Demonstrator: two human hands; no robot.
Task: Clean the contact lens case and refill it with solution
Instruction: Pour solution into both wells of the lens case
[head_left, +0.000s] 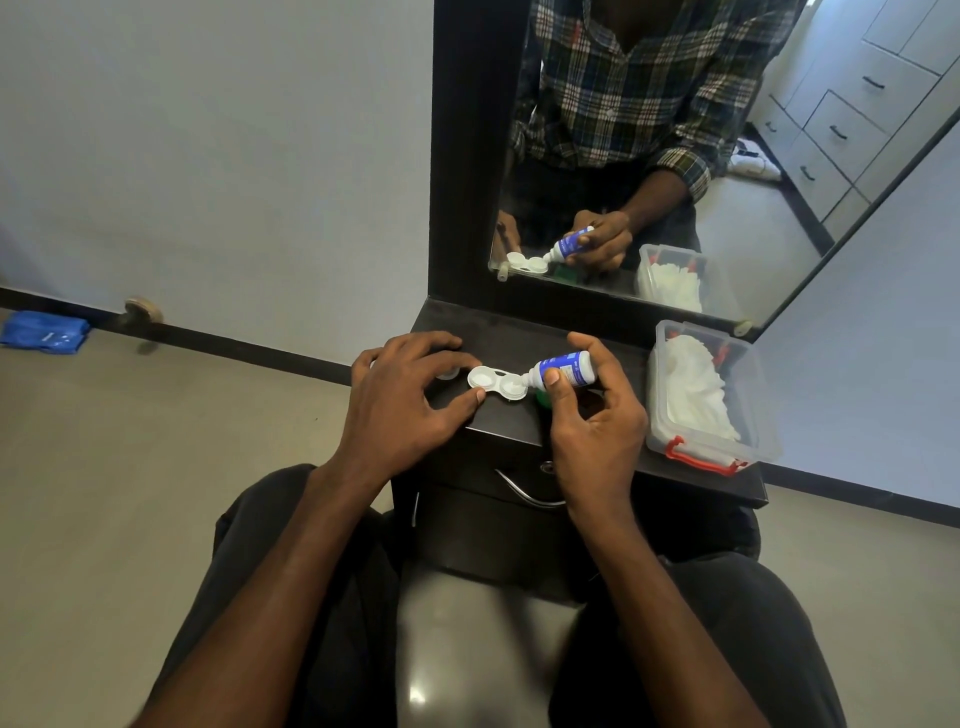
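A white contact lens case (496, 383) with two open wells lies on the dark dresser top (519, 343). My left hand (410, 395) holds its left end between thumb and fingertips. My right hand (592, 410) grips a small blue-and-white solution bottle (563, 370), tipped sideways with its white nozzle at the case's right well. A white cap (448, 373) lies partly hidden under my left fingers. A green cap (544, 399) peeks out below the bottle, behind my right thumb.
A clear plastic box (711, 447) with red latches, holding white tissues, stands at the right of the dresser top. A mirror (649, 156) rises behind. A drawer handle (524, 493) sits below the top's front edge. A blue cloth (44, 332) lies on the floor, far left.
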